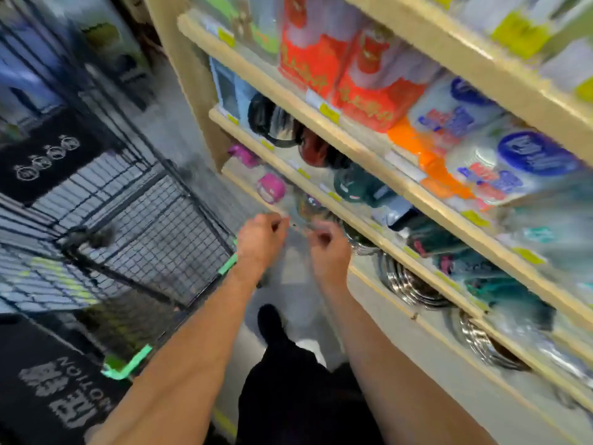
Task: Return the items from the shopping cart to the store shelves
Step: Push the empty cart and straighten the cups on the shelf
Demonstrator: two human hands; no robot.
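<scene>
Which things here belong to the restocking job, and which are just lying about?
Job: left hand and right hand, both holding a blurred clear item; cart; shelf.
Lying about: red packs, pink item, metal pans, black mat.

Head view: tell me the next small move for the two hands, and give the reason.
Probably ease the clear packet forward onto the lowest shelf, beside the pink item. Both the left hand and the right hand are curled at the shelf's front edge with something thin and see-through blurred between them; whether the fingers really pinch it is uncertain. The shopping cart is behind, to the left.
</scene>
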